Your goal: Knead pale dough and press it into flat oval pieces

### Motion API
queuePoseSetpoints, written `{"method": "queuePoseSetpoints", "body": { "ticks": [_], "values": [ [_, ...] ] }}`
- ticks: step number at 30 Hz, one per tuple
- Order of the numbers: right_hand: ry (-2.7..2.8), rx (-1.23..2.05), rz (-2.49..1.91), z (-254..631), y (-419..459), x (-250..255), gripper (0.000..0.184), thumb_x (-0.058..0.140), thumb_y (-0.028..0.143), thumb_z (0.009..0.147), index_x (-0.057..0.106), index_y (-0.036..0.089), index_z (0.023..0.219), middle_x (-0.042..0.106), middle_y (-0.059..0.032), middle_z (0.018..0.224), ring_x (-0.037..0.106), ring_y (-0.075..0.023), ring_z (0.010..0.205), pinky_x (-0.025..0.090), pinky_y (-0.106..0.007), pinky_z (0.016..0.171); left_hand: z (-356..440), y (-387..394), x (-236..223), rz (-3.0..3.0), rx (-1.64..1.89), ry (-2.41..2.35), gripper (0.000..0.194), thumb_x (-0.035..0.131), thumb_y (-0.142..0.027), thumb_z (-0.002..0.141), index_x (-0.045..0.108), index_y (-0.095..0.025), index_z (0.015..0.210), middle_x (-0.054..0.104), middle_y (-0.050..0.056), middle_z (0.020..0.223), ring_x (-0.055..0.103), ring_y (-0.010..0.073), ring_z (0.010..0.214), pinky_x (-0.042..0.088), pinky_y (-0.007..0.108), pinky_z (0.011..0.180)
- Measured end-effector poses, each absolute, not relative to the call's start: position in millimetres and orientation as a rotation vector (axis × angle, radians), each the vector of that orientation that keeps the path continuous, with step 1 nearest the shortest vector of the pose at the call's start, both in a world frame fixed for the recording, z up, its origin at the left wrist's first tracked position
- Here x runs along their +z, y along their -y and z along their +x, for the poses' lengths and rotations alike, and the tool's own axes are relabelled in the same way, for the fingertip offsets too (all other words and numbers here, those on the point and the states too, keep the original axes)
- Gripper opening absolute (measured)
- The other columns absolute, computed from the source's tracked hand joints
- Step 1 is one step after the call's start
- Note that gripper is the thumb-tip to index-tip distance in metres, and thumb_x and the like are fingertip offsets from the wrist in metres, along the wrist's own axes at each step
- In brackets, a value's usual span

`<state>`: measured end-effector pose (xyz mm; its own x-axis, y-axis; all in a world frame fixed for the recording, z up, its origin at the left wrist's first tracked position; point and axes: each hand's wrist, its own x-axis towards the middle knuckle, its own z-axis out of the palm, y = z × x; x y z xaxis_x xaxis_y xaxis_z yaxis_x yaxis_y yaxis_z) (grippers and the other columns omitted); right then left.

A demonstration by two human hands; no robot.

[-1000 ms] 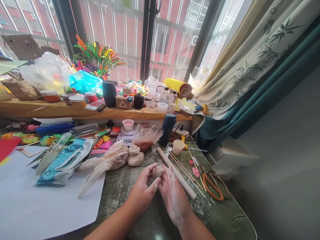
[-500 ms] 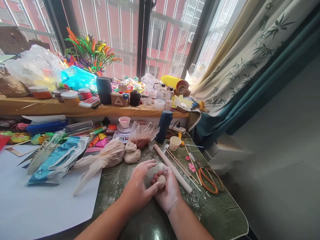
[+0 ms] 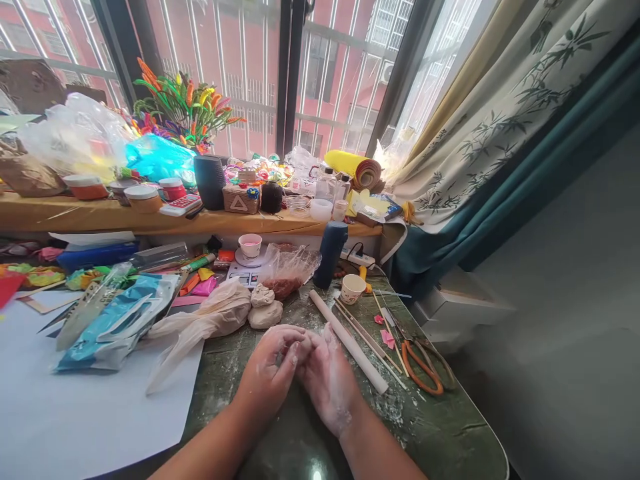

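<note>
My left hand (image 3: 273,365) and my right hand (image 3: 327,373) are cupped together over the green tabletop (image 3: 440,427), both dusted white. The small ball of pale clay seen earlier is hidden between the palms. Two lumps of the same clay (image 3: 265,308) lie just beyond the hands, beside a bulging beige plastic bag (image 3: 210,320). A white rolling pin (image 3: 349,341) lies diagonally right of my right hand.
Wooden sticks (image 3: 370,340), pink scraps and orange-handled scissors (image 3: 423,370) lie to the right. A paper cup (image 3: 353,289), dark bottle (image 3: 330,255), clear bag of brown matter (image 3: 287,270), blue-white bag (image 3: 115,320) and white paper sheet (image 3: 75,413) surround. The windowsill shelf (image 3: 150,220) is cluttered.
The clay ball showed between my fingertips, then lay in my right palm; now both hands close over it and hide it. The view shifted slightly.
</note>
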<state>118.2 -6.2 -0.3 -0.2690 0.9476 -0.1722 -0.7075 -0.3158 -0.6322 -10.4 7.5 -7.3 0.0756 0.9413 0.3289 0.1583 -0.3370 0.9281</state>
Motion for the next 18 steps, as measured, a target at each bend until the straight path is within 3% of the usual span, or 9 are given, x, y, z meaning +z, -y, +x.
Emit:
{"method": "queuePoseSetpoints", "body": {
  "ticks": [2, 5, 9, 12, 15, 18],
  "values": [
    [0.61, 1.941, -0.485, 119.4, 10.1, 4.5, 0.061, 0.05, 0.071, 0.092, 0.069, 0.018, 0.115, 0.075, -0.0094, 0.101, 0.07, -0.0219, 0.087, 0.053, -0.032, 0.077, -13.7, -10.8, -7.4, 1.621, 1.356, -1.166, 0.014, 0.065, -0.032, 0.087, 0.077, -0.026, 0.091, 0.073, 0.008, 0.105, 0.064, 0.0288, 0.105, 0.048, 0.039, 0.099],
    [0.617, 2.022, -0.425, 127.8, 10.0, -0.5, 0.068, 0.047, 0.07, 0.093, 0.069, 0.012, 0.12, 0.074, -0.0149, 0.113, 0.07, -0.0252, 0.1, 0.052, -0.037, 0.089, -18.1, -17.3, -7.0, 1.596, 1.351, -1.26, 0.013, 0.07, -0.037, 0.084, 0.076, -0.025, 0.084, 0.073, 0.006, 0.094, 0.065, 0.0252, 0.093, 0.049, 0.034, 0.089],
    [0.41, 1.882, -0.538, 140.7, -0.6, -22.3, 0.05, 0.058, 0.059, 0.092, 0.073, 0.013, 0.105, 0.078, -0.0126, 0.097, 0.074, -0.024, 0.086, 0.055, -0.038, 0.084, -18.4, -23.7, -4.4, 1.164, 1.368, -1.282, 0.033, 0.068, -0.054, 0.085, 0.07, -0.021, 0.081, 0.061, 0.0, 0.061, 0.057, 0.0158, 0.057, 0.047, 0.026, 0.059],
    [0.344, 1.834, -0.518, 142.5, -4.8, -31.7, 0.042, 0.061, 0.053, 0.092, 0.072, 0.015, 0.104, 0.078, -0.0117, 0.103, 0.074, -0.0241, 0.088, 0.056, -0.039, 0.083, -15.9, -26.7, -3.0, 0.839, 1.363, -1.152, 0.048, 0.064, -0.065, 0.083, 0.06, -0.02, 0.071, 0.048, -0.005, 0.047, 0.045, 0.0112, 0.04, 0.035, 0.022, 0.042],
    [0.318, 1.872, -0.535, 136.9, -0.5, -32.3, 0.041, 0.06, 0.051, 0.093, 0.072, 0.013, 0.101, 0.077, -0.0112, 0.098, 0.074, -0.0223, 0.086, 0.056, -0.035, 0.08, -16.7, -29.6, -5.0, 0.701, 1.437, -1.08, 0.051, 0.059, -0.067, 0.086, 0.053, -0.02, 0.065, 0.045, -0.005, 0.046, 0.042, 0.0097, 0.037, 0.029, 0.02, 0.038],
    [0.268, 1.922, -0.545, 129.1, 7.1, -28.9, 0.041, 0.059, 0.05, 0.095, 0.072, 0.012, 0.104, 0.077, -0.0123, 0.103, 0.073, -0.0232, 0.092, 0.055, -0.035, 0.086, -21.5, -30.9, -10.3, 0.749, 1.52, -1.072, 0.054, 0.05, -0.069, 0.09, 0.052, -0.021, 0.065, 0.046, -0.005, 0.048, 0.044, 0.0108, 0.041, 0.036, 0.021, 0.042]
  ]
}}
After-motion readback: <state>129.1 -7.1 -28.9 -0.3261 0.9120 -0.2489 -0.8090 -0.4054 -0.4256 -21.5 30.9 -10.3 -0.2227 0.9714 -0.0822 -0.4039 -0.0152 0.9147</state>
